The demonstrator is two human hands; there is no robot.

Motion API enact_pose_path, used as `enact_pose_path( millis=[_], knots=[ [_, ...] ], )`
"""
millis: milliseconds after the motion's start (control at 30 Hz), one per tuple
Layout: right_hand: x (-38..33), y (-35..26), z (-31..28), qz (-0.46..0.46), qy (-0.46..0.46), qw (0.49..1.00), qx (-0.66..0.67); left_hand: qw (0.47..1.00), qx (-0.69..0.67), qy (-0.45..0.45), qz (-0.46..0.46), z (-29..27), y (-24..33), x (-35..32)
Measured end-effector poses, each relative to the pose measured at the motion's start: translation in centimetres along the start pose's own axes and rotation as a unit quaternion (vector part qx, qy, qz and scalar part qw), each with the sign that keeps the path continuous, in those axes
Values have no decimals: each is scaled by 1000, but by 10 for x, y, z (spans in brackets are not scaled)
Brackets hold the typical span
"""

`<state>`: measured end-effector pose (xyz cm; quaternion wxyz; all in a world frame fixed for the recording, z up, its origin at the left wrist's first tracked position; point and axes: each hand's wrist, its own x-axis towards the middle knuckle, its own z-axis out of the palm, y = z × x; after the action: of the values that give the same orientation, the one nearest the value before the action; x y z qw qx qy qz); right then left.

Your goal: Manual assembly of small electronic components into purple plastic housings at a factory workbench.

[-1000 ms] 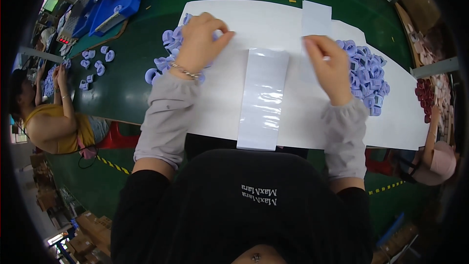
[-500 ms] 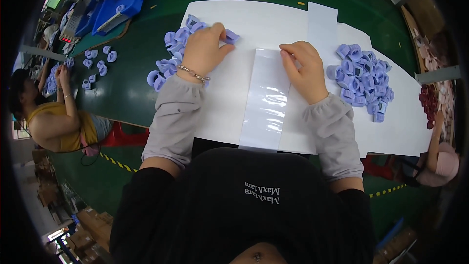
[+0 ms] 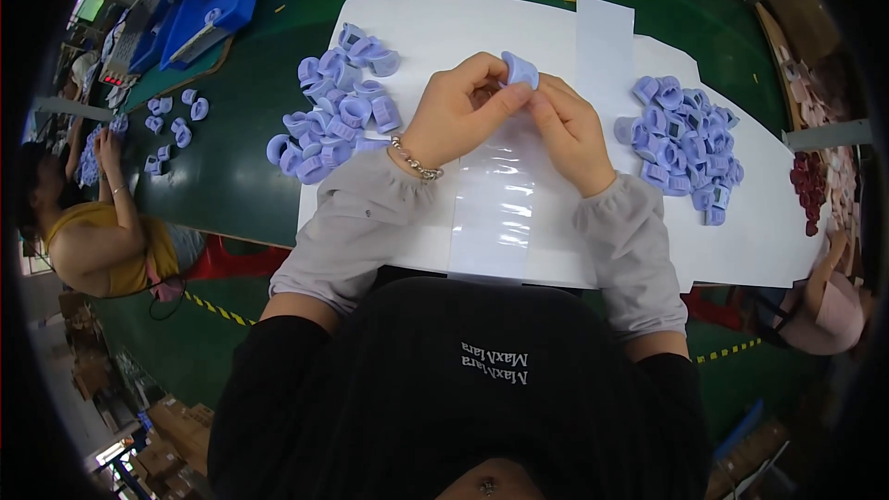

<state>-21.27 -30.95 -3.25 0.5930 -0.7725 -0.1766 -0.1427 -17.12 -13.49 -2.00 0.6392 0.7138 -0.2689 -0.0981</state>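
Observation:
Between the thumb and fingers of my left hand (image 3: 470,104) is a curled lavender plastic piece (image 3: 520,70), raised above the white sheet (image 3: 435,23). Beside it my right hand (image 3: 569,125) is closed in a pinch, its fingertips meeting the piece's lower right edge; whatever they grip is hidden. Under both hands a glossy clear film strip (image 3: 493,208) runs toward my body. To the left lies a loose heap of similar lavender pieces (image 3: 326,111), and to the right a denser heap (image 3: 681,141). Some pieces show a small dark rectangular window.
A pale rectangular sheet (image 3: 605,46) lies at the far edge of the white sheet. Blue bins (image 3: 218,14) stand at the far left of the green table (image 3: 245,130). One person (image 3: 111,213) works on the left, another (image 3: 820,310) on the right near dark red pieces (image 3: 808,190).
My left hand has moved right from the left heap, bringing a lavender piece over the film strip. My right hand has shifted slightly left to meet it.

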Motion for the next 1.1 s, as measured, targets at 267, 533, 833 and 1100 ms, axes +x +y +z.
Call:
enact_pose_path(
  millis=[267,533,833,1100],
  knots=[
    [1,-3,1,118,31,984,130,991,-122,-28,41,0,-19,-1],
    [3,-4,-6,7,16,1000,-17,986,-159,-51,-7,-5,-10,-3],
    [5,18,-12,-41,-72,958,-276,995,-98,-24,5,-12,-19,-1],
    [6,0,-10,82,-9,986,-145,993,-77,66,-53,-10,-24,6]
  ],
)
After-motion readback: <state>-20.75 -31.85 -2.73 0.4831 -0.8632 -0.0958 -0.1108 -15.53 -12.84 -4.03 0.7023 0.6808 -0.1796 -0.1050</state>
